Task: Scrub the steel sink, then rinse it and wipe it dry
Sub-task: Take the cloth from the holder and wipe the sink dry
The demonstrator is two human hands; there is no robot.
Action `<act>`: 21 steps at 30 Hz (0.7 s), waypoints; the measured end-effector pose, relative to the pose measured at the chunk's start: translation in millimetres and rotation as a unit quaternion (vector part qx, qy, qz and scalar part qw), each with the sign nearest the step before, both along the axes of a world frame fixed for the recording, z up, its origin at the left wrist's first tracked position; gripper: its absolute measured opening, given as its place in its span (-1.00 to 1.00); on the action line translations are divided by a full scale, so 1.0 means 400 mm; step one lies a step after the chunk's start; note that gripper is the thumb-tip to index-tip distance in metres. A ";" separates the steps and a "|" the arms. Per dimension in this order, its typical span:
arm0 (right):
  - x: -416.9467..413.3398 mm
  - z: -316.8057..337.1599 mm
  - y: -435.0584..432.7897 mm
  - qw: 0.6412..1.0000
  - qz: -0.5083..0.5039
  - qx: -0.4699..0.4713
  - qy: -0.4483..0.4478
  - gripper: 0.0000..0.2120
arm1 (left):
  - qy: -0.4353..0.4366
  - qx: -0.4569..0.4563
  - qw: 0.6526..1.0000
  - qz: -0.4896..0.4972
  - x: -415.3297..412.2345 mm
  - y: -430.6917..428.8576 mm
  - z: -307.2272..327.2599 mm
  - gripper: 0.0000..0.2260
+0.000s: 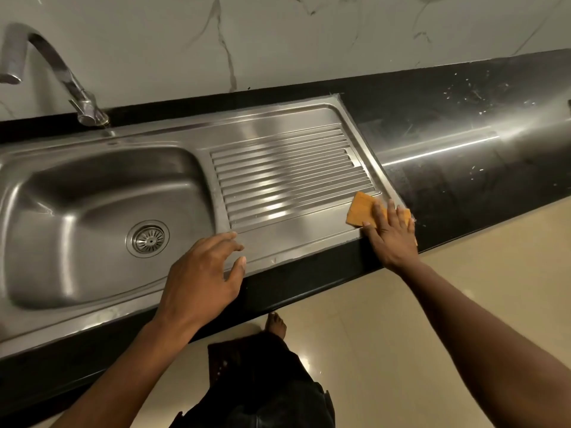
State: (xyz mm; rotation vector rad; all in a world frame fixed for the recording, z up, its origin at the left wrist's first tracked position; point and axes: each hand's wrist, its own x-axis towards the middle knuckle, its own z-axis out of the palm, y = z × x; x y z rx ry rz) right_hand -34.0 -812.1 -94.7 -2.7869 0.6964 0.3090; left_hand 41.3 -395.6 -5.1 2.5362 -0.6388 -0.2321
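One orange cloth (362, 211) under right fingers (391, 210)

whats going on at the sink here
A person is working on the steel sink with bare hands. The right hand presses an orange pad flat onto the near right corner of the ribbed drainboard, right where it meets the black counter. The left hand, fingers relaxed, is at the sink's front rim and holds nothing; whether it touches the steel is unclear. No water is seen running from the tap.
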 end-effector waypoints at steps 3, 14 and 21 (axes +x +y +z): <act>0.007 0.000 0.090 1.000 0.002 0.005 0.007 -0.28 | 0.002 -0.004 1.000 0.011 0.004 0.016 0.002 -0.75; 0.080 0.018 0.494 0.993 0.089 0.072 0.013 -0.26 | 0.004 -0.025 0.999 0.040 -0.012 0.085 0.013 -0.77; 0.099 0.037 0.794 0.983 0.142 0.111 0.019 -0.29 | -0.017 -0.016 0.996 0.082 -0.012 0.138 0.044 -0.79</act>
